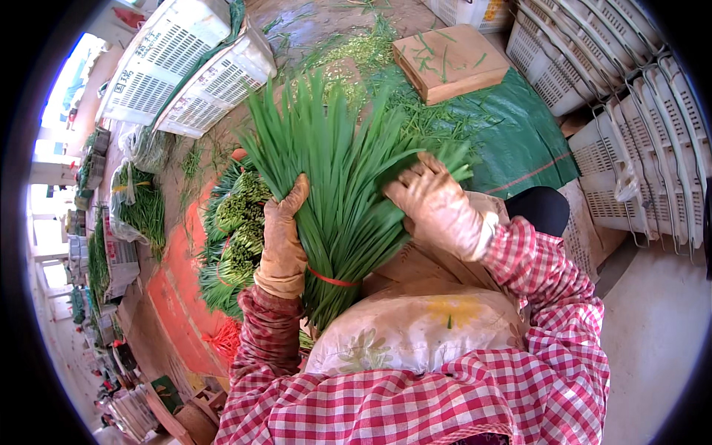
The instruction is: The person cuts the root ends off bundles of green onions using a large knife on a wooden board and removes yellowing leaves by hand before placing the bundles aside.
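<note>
One green bundle (337, 230): left grip (285, 226) clasping left side; right grip (436, 202) beside right, hold unclear.

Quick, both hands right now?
Left hand: holding the banded green bunch.
Right hand: fingers curled at the bunch's right side; blurred, can't tell whether gripping.

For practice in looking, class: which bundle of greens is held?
The large fanned bundle with a red band near its base: the left hand clasps it, while the bundles at its left lie ungripped.
</note>
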A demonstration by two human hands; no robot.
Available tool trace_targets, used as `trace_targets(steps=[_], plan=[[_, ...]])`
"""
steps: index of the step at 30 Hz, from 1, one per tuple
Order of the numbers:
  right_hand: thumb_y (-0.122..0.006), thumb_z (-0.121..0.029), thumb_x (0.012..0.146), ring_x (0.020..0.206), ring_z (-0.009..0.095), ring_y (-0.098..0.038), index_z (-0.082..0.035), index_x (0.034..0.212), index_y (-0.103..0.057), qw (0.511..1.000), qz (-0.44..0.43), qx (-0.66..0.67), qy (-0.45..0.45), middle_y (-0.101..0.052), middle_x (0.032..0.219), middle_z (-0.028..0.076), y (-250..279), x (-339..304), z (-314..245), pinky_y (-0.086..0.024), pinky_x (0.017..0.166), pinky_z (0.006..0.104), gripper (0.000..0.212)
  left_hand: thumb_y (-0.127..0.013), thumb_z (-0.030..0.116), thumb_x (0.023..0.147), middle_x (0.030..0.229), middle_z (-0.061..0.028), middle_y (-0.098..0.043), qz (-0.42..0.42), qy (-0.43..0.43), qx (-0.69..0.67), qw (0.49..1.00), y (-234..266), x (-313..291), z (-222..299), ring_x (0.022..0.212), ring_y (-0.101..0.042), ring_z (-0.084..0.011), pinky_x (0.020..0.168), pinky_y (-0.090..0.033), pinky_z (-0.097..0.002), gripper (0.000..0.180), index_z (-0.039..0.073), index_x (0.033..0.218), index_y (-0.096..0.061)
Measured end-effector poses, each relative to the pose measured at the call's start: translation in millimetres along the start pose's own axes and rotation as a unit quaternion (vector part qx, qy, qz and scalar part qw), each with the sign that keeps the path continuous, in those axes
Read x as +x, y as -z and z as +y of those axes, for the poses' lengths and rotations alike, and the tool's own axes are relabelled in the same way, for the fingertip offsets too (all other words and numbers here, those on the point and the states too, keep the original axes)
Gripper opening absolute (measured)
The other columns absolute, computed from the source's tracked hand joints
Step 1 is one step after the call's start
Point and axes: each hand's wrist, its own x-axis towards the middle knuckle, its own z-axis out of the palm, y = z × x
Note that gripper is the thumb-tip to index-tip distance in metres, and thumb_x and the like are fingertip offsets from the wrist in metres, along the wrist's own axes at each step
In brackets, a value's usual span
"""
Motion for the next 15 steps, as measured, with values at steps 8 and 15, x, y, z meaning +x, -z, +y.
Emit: trace_targets(steps=[8,15], plan=[[-0.063,-0.001,0.068,0.11,0.032,-0.055,-0.007,0.127,-0.055,0.993,0.011,0.097,-0.065,-0.059,0.114,0.016,-1.1,-2.7,-5.2,-0.039,0.102,0.045,0.059,-0.054,0.024,0.094,0.11,-0.0129,-0.066,0.009,0.086,-0.081,0.993,19.0,6.3,-5.3,0.093,-0.067,-0.0272,0.082,-0.057,-0.0424,0.036,-0.001,0.121,-0.055],[-0.062,-0.01,0.085,0.09,0.027,-0.066,-0.003,0.108,-0.065,0.895,0.136,0.319,-0.282,-0.065,0.101,0.018,33.2,-19.7,-4.3,-0.051,0.081,0.0319,0.023,-0.054,0.026,0.094,0.111,-0.0118,-0.066,0.024,0.057,-0.078,0.995,33.0,8.7,-9.7,0.094,-0.066,-0.0265,0.085,-0.056,-0.0417,0.037,0.002,0.122,-0.055]])
